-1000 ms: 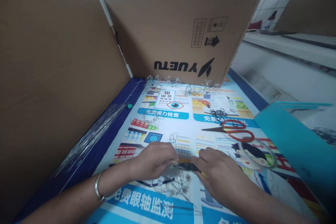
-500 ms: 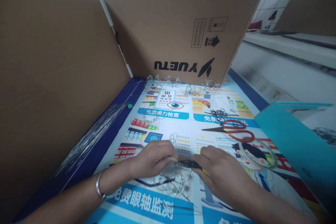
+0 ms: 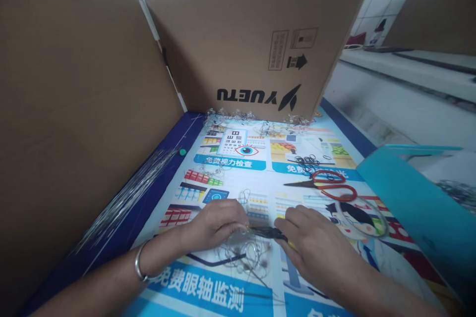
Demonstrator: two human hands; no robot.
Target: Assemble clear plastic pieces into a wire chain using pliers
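Note:
My right hand (image 3: 307, 237) is closed around the yellow handles of a pair of pliers (image 3: 269, 232), whose dark jaws point left. Against the jaw tips, my left hand (image 3: 219, 225) is closed in a pinch, a silver bangle on its wrist. Thin wire (image 3: 244, 230) shows at its fingertips; how far the jaws grip it is too small to tell. Below both hands, a loose tangle of wire loops (image 3: 253, 257) lies on the printed sheet. Scissors (image 3: 330, 185) with red handles rest beyond my right hand, beside a wire coil (image 3: 372, 215).
Cardboard panels (image 3: 253, 44) wall the left and back. Straight wires (image 3: 130, 198) lie along the left, near a green cap (image 3: 182, 152). Wire pieces (image 3: 238, 118) line the back, and dark rings (image 3: 307, 160) sit behind the scissors. A blue box (image 3: 401, 193) with wire stands right.
The pliers' jaws have turned slightly at my left fingertips, and my right hand has shifted a little. The whole view has moved slightly.

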